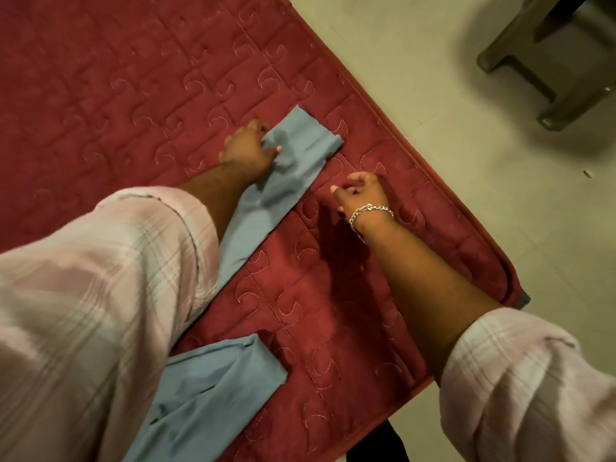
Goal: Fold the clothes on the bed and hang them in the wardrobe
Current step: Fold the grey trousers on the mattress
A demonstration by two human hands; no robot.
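Blue garment (266, 201) lies across the red quilted bed (116, 95), mid-frame. Left hand (246, 150) grips its far end, fingers curled. Right hand (361, 193), just beside it, hovers with fingers loosely curled, holding nothing.

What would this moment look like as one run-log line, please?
left hand grips blue garment | right hand empty | on red bed
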